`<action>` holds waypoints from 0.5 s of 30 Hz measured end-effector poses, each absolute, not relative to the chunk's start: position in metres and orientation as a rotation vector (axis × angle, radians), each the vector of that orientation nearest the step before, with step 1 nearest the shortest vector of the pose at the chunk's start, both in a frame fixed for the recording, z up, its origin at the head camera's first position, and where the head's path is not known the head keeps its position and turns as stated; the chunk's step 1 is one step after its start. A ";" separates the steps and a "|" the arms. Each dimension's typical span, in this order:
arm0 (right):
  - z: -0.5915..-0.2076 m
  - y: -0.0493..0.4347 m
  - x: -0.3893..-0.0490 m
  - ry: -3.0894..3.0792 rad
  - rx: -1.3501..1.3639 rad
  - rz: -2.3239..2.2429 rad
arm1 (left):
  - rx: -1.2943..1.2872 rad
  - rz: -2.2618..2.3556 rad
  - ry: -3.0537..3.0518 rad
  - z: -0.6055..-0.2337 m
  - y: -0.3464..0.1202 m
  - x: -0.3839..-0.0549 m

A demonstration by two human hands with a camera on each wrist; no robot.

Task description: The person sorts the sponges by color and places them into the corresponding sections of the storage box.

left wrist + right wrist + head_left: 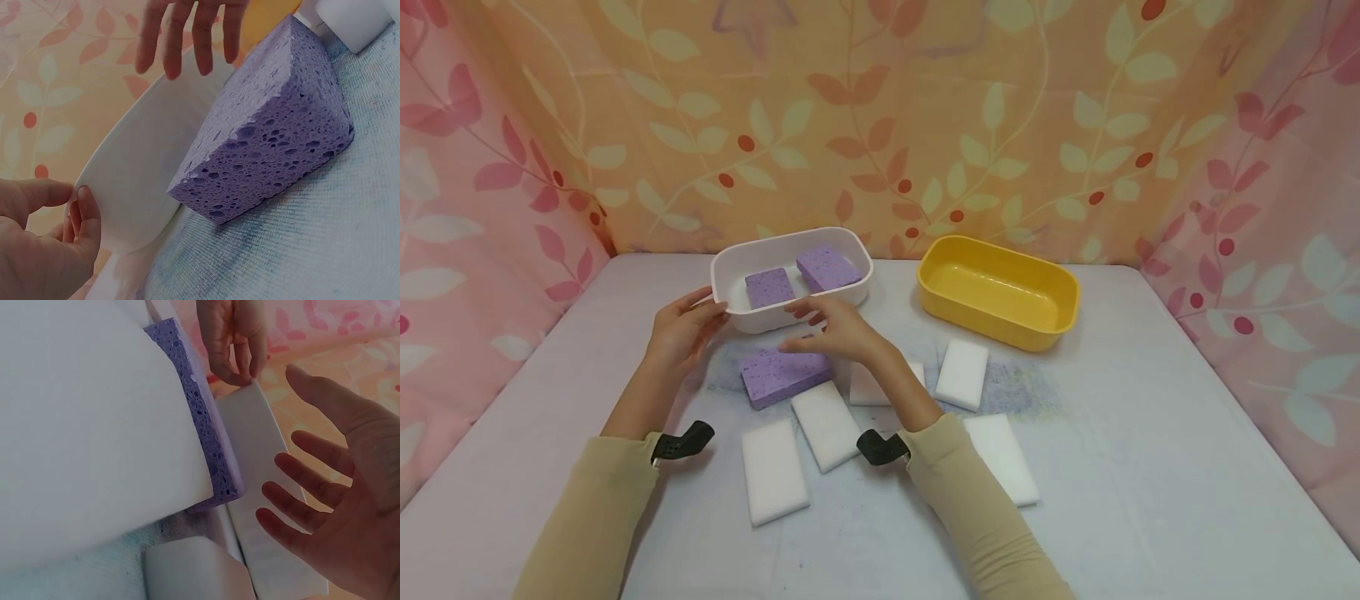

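My left hand (679, 333) pinches the left end of the white tub (737, 321) by its rim, thumb and fingers on either side of the wall in the left wrist view. Two purple sponges (769, 288) lie inside that tub. Over the tub's front edge hovers my right hand (838, 329), its fingers spread apart and holding nothing. Below it a third purple sponge (782, 379) lies on the table in front of the tub, partly covered by the right hand in the head view. In the right wrist view the right fingers (312, 465) stand loose beside the tub wall.
Several white sponges (775, 473) lie scattered on the cloth-covered table (1150, 467) in front of the tubs, one partly behind the right forearm. A yellow tub (1000, 292) with nothing in it stands at the back right. Patterned curtains (880, 125) enclose the back and sides.
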State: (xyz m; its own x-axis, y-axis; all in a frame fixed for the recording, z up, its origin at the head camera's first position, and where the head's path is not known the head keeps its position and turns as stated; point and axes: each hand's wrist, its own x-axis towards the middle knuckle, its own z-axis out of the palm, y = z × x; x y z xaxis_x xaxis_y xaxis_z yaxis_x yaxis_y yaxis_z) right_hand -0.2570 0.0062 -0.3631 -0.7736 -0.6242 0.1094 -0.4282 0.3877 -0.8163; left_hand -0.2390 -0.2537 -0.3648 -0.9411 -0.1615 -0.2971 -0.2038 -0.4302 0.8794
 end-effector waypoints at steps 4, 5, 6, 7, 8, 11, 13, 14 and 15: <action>-0.367 0.006 -0.260 2.390 -1.023 -1.291 | -0.526 2.577 1.672 -0.365 -0.254 -0.239; -0.368 0.006 -0.260 2.381 -1.042 -1.284 | -0.525 2.576 1.677 -0.365 -0.254 -0.239; -0.369 0.006 -0.260 2.375 -1.053 -1.273 | -0.523 2.578 1.676 -0.365 -0.254 -0.239; -0.370 0.005 -0.261 2.372 -1.062 -1.261 | -0.521 2.580 1.674 -0.365 -0.254 -0.239; -0.371 0.005 -0.261 2.371 -1.059 -1.248 | -0.519 2.582 1.674 -0.366 -0.254 -0.239; -0.372 0.006 -0.260 2.372 -1.012 -1.189 | -0.489 2.593 1.676 -0.367 -0.254 -0.239; -0.373 0.006 -0.260 2.372 -0.977 -1.150 | -0.464 2.601 1.677 -0.368 -0.255 -0.239; -0.373 0.007 -0.260 2.373 -0.958 -1.130 | -0.453 2.606 1.676 -0.369 -0.255 -0.240; -0.373 0.007 -0.260 2.373 -0.945 -1.111 | -0.443 2.613 1.672 -0.370 -0.255 -0.240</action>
